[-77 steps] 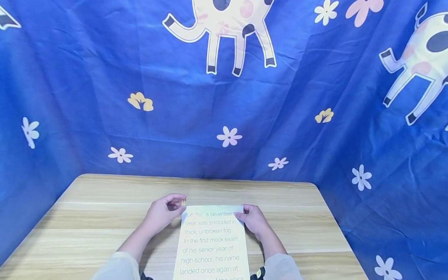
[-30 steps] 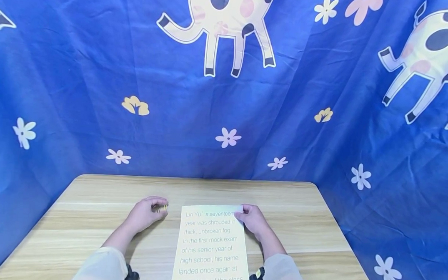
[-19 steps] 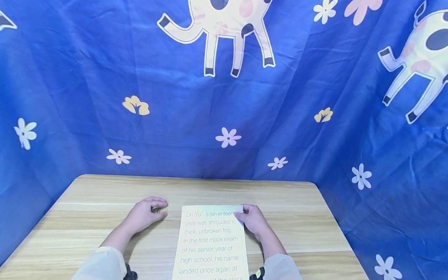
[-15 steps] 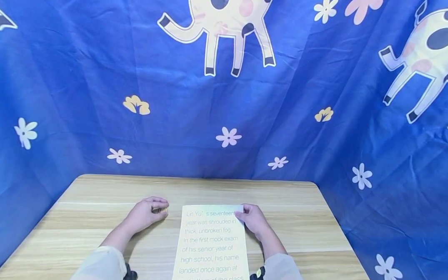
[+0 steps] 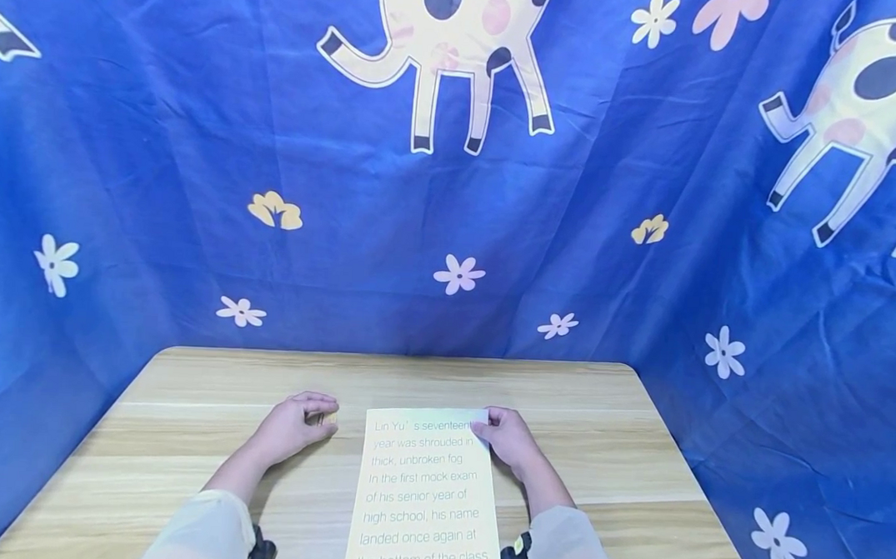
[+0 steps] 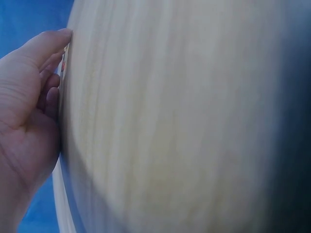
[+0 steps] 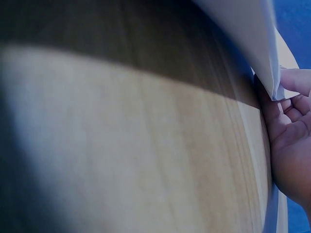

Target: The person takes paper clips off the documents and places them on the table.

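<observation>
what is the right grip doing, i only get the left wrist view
observer: the right grip pinches the top right corner of the pale yellow printed paper sheet.
operator: where is my left one relative to that sheet
observer: the left grip rests on the light wooden table just left of the sheet's top edge, not touching it.
operator: anything at its fingertips
observer: a small yellow thing sits by them; too small to tell if it is pinched.

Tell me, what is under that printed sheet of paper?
The sheet lies on the wooden table. The right hand pinches its top right corner, lifted slightly in the wrist view. Whatever lies beneath the rest is covered.
</observation>
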### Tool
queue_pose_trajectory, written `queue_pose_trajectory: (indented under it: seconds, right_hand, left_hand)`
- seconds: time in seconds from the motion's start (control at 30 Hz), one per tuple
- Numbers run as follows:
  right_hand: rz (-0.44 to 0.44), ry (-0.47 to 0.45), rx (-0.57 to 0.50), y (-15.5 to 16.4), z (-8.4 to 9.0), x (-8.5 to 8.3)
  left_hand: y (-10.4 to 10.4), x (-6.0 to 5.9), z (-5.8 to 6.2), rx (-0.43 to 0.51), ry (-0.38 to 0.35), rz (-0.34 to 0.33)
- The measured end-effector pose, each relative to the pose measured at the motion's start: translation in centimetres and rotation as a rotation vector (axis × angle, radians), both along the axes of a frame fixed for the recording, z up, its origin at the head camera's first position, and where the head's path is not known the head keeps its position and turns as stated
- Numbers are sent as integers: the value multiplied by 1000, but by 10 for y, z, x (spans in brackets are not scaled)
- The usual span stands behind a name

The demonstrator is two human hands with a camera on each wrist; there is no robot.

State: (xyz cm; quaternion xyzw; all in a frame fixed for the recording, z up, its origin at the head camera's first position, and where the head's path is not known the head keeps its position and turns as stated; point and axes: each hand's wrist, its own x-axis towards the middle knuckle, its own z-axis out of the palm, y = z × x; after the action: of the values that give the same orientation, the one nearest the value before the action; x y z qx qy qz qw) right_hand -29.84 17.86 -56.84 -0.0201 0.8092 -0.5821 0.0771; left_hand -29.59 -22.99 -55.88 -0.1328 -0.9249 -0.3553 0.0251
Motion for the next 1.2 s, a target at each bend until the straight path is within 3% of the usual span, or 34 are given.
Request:
queue_pose_trajectory:
  seconds: [0.3,0.5,0.6,0.8,1.2]
  right_hand:
    - [13,-8,17,2,0,0]
    - [9,-9,-1,-1,-1,3]
    - [-10,11,23,-2,-2,6]
    - [-51,43,82,-6,-5,9]
    - [-58,44,234,-18,13,6]
  left_hand:
    - [0,4,1,9,14,5]
    - [-3,5,2,128,-55,127]
    - [-4,5,7,176,-50,176]
    - [-6,11,21,174,8,222]
    - [0,23,41,175,57,220]
